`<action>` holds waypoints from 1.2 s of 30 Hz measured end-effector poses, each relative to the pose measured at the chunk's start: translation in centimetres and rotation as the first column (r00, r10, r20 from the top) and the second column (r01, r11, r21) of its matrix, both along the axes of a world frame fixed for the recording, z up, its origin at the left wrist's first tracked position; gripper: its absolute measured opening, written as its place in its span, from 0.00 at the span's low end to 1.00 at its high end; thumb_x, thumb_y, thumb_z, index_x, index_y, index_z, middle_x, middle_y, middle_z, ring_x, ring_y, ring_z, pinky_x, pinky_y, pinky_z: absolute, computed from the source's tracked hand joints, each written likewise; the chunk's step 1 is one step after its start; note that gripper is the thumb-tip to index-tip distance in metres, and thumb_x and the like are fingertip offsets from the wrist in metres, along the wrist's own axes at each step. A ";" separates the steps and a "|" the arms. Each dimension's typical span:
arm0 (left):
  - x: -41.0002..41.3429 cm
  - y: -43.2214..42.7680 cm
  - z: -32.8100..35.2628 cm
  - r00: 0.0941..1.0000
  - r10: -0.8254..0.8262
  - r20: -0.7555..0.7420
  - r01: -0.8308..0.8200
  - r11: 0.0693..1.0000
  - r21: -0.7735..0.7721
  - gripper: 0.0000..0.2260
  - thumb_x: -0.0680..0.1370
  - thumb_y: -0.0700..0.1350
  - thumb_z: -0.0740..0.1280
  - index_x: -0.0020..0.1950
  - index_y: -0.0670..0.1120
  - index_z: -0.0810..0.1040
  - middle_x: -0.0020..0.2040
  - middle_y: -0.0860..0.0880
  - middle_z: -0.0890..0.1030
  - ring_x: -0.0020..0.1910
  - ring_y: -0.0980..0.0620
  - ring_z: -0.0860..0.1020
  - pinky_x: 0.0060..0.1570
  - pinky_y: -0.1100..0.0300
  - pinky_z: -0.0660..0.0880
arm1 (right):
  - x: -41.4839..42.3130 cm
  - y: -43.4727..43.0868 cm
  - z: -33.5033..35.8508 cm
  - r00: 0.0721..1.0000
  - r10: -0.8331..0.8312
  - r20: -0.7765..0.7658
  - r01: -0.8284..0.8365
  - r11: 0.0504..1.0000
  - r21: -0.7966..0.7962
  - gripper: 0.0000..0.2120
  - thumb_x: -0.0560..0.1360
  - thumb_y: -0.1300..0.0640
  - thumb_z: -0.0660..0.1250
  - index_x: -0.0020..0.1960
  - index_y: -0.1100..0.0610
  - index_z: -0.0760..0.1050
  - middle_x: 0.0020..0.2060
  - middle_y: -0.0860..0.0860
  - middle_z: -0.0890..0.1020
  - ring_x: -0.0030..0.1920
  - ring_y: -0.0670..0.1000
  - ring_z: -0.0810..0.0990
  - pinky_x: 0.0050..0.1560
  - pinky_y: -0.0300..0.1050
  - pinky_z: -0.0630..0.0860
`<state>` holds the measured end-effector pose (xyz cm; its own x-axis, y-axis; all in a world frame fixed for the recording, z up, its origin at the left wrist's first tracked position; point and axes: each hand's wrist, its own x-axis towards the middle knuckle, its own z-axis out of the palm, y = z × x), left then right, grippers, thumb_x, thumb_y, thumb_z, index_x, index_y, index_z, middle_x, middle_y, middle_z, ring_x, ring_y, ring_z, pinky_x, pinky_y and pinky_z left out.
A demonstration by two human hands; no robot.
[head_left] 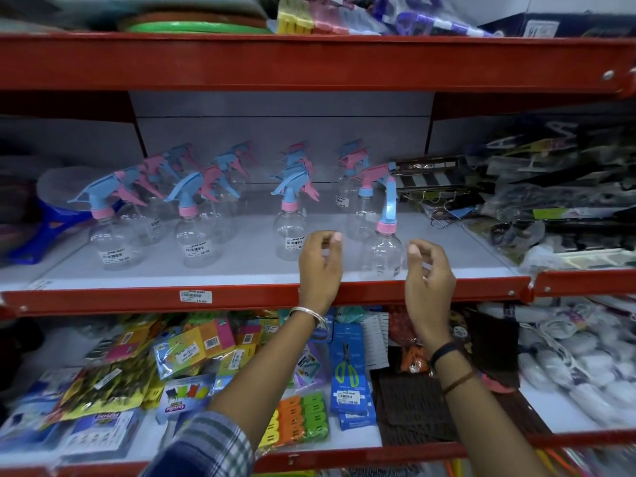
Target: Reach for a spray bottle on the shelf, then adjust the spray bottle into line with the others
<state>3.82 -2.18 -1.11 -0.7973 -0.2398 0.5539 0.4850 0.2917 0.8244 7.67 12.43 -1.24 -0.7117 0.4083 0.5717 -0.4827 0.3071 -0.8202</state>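
A clear spray bottle (383, 251) with a blue trigger head and pink collar stands near the front edge of the white middle shelf (241, 266). My left hand (320, 266) hovers just left of it and my right hand (428, 273) just right of it. Both hands have loosely curled fingers and hold nothing. Neither hand plainly touches the bottle. Several more clear spray bottles (192, 235) with blue and pink heads stand in rows further back and to the left, some with price stickers.
Red shelf rails (309, 60) frame the unit above and below. Packaged tools (537, 187) crowd the middle shelf's right side; a blue plastic item (51, 225) lies at its left. The lower shelf holds packets, clothes pegs (296, 421) and scissors (347, 370).
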 end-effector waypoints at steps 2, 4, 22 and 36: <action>0.5 -1.6 0.3 0.992 0.125 -0.019 -0.119 0.974 0.194 0.09 0.79 0.51 0.56 0.50 0.49 0.73 0.51 0.45 0.76 0.46 0.54 0.73 0.48 0.64 0.71 | 1.2 -1.9 -0.4 0.988 0.103 -0.114 -0.098 0.994 0.048 0.11 0.77 0.52 0.58 0.52 0.55 0.75 0.49 0.52 0.81 0.51 0.50 0.79 0.50 0.43 0.75; 0.0 -3.7 1.1 0.980 0.194 0.054 -0.200 0.925 0.324 0.12 0.80 0.51 0.52 0.54 0.49 0.72 0.55 0.46 0.74 0.49 0.55 0.72 0.54 0.58 0.69 | 1.0 -4.3 -0.4 0.953 0.292 -0.076 -0.283 0.952 0.118 0.14 0.77 0.49 0.56 0.54 0.54 0.76 0.51 0.51 0.81 0.53 0.48 0.79 0.52 0.46 0.75; -1.6 -11.5 3.6 0.858 -0.201 0.472 0.169 0.979 0.110 0.44 0.66 0.73 0.37 0.71 0.50 0.64 0.73 0.46 0.66 0.70 0.43 0.66 0.71 0.46 0.58 | -7.5 -14.0 3.7 0.751 0.457 0.476 -0.400 0.889 -0.224 0.37 0.74 0.32 0.42 0.68 0.55 0.68 0.70 0.55 0.71 0.68 0.56 0.70 0.70 0.54 0.64; 3.8 -12.6 4.1 0.810 -0.253 0.528 0.390 0.906 -0.163 0.41 0.66 0.72 0.37 0.73 0.53 0.57 0.51 0.54 0.75 0.57 0.45 0.71 0.63 0.51 0.64 | -1.9 -12.6 1.9 0.835 0.372 0.405 -0.392 0.919 -0.037 0.39 0.73 0.31 0.41 0.67 0.56 0.70 0.67 0.55 0.74 0.66 0.54 0.72 0.69 0.57 0.66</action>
